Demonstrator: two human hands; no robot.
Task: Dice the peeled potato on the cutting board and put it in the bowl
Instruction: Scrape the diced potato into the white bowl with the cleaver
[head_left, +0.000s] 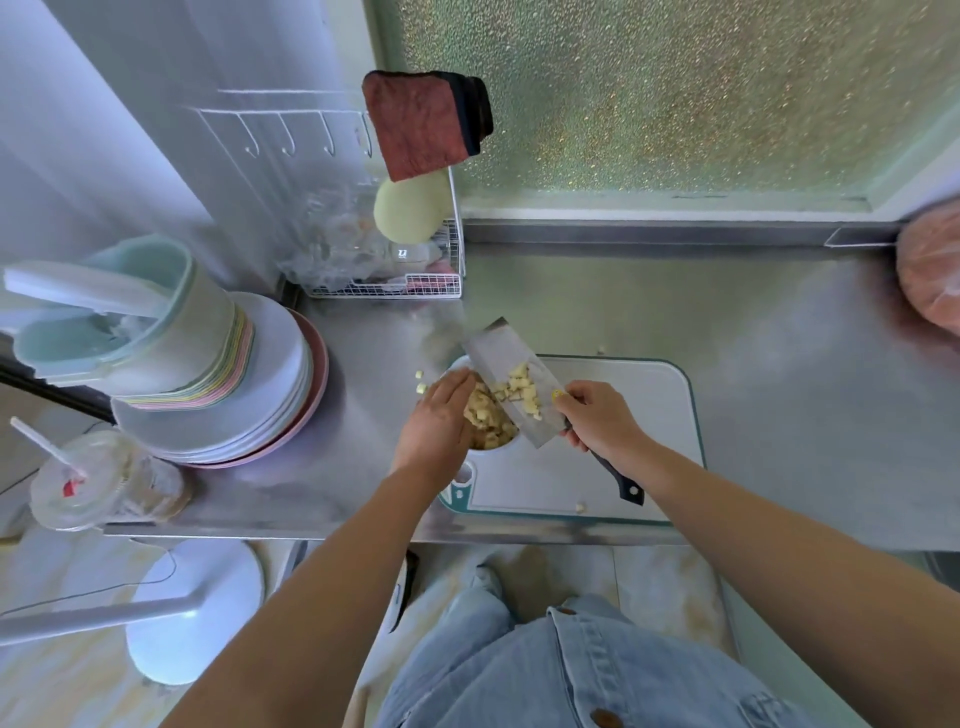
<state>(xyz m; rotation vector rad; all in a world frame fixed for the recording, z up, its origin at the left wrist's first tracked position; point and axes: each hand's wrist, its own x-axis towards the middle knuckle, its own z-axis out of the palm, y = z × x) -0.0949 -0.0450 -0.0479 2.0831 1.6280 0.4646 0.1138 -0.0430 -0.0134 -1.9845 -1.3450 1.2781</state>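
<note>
Right hand (602, 422) grips cleaver (497, 357), pointing upper-left

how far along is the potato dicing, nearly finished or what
Dicing looks done: no whole potato shows, and the bowl holds a heap of potato cubes. In hand: the right hand grips the cleaver, tilted over the bowl, with the left hand against the cubes on its blade. Left: those cubes, two strays on the counter beside the bowl, and one on the cutting board.
</note>
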